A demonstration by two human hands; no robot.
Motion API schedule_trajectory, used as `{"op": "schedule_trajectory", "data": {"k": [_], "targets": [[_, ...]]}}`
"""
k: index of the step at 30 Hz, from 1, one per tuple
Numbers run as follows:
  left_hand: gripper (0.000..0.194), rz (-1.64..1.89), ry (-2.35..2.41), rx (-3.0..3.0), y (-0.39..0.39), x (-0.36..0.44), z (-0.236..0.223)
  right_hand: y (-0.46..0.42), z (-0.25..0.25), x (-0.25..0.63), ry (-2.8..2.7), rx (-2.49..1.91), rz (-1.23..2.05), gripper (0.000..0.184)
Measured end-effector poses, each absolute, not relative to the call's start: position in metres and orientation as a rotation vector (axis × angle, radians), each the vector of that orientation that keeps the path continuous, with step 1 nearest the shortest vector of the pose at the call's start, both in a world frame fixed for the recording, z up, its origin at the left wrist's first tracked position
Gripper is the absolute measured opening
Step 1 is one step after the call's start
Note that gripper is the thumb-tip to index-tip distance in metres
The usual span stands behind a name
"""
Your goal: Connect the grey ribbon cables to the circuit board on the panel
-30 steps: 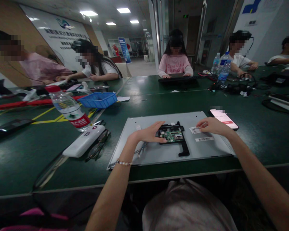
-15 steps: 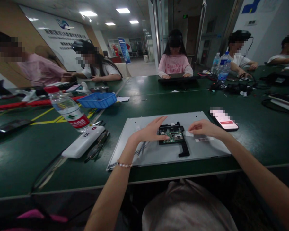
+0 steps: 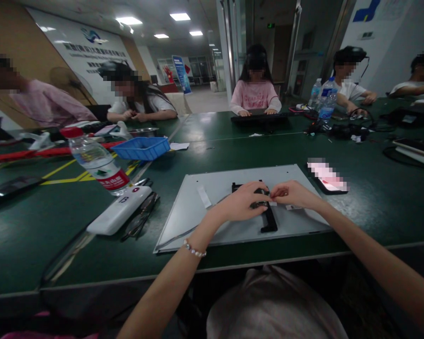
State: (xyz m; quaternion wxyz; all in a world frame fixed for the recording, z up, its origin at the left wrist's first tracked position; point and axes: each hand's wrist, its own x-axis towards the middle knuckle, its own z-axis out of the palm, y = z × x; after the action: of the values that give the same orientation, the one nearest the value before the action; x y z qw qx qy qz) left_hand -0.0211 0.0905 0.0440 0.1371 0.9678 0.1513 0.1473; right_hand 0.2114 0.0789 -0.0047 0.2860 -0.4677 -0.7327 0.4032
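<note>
My left hand point(image 3: 245, 201) arches over a black bracket point(image 3: 269, 221) with a circuit board, its thumb and fingers apart. Most of the board is hidden beneath that hand. Close to the left fingertips, my right hand point(image 3: 292, 194) is closed in a pinch; what it holds is too small to make out. A small white tab point(image 3: 273, 204) shows just below the pinching fingers. Both hands are above a flat grey panel point(image 3: 183, 207), which lies on the green table. A white strip point(image 3: 204, 197) and a thin grey cable point(image 3: 180, 236) rest on the panel's left part.
Left of the panel are a white power bank point(image 3: 118, 211), glasses point(image 3: 140, 217), a water bottle point(image 3: 101, 165) and a blue tray point(image 3: 141, 149). A phone point(image 3: 327, 176) lies to the right. Several people sit around the table point(image 3: 212, 155).
My left hand has moved right across the board, toward the right fingertips. My right hand has shifted slightly left and stays pinched. The white strip is now uncovered.
</note>
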Motion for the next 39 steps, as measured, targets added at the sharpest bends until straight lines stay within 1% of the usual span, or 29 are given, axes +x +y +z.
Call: {"op": "schedule_trajectory", "data": {"k": [7,12,18,24,30,34,37,39], "targets": [[0.029,0.36,0.431,2.861,0.091,-0.019,0.04,0.078,-0.002,0.211,-2.02,-1.238,1.021,0.017],[0.028,0.378,0.432,2.865,0.091,-0.018,0.039,0.074,0.0,0.21,-2.056,-1.273,0.968,0.018],[0.028,0.388,0.419,2.851,0.091,-0.018,0.04,0.073,-0.001,0.21,-2.073,-1.283,0.844,0.015],[0.034,0.396,0.417,2.83,0.089,-0.018,0.041,0.074,-0.001,0.213,-2.086,-1.297,0.849,0.015],[0.034,0.436,0.452,2.8,0.089,-0.018,0.046,0.076,0.0,0.217,-2.082,-1.292,0.8,0.015],[0.034,0.437,0.689,2.819,0.091,-0.038,0.068,0.075,0.004,0.218,-2.073,-1.299,0.777,0.015],[0.035,0.382,1.096,2.843,0.085,-0.069,0.081,0.074,0.007,0.218,-2.07,-1.323,0.756,0.015],[0.035,0.282,1.352,2.841,0.077,-0.091,0.083,0.072,0.008,0.219,-2.077,-1.326,0.743,0.016]]}}
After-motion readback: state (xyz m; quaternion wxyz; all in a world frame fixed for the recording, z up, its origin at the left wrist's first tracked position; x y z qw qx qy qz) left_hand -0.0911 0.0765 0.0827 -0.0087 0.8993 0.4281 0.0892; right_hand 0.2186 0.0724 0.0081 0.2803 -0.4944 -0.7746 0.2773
